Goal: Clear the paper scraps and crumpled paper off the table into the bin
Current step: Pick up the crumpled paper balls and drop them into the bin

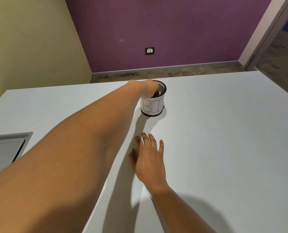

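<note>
Table (224, 132): white, wide, fills most of the view. No scraps or crumpled paper show on the visible top, so by my read the task is at or near its last drop. L arm (72, 157) stretches across it from near-left to the far edge. Hatch (5, 145): grey, set in the top at left, well apart from the work, so ignore it.

R hand (150, 162): flat on the table, palm down, fingers straight & spread, holding nothing. It's near the bin on the near side, not touching it.

Bin (152, 106): small mesh cup w/ a paper label, upright, near the far edge. L hand (148, 88) bends down at the wrist over the left of the rim, fingers hidden inside. Can't tell if they're pinched on smth or apart.

Paper (159, 93): a pale bit shows inside, below the rim, beside the hand. Prob a scrap, but too small to be sure.

Doing it well:
- The bin looks light & narrow, and the hand takes up much of the mouth.
- Let go low inside, w/ fingers spread fully so nothing clings.
- Lift straight up. A sideways pull could catch the rim & tip the bin, esp. this close to the edge.
- R hand is near enough to steady the wall if the bin rocks.
- After, check the palm & table for strays.
</note>
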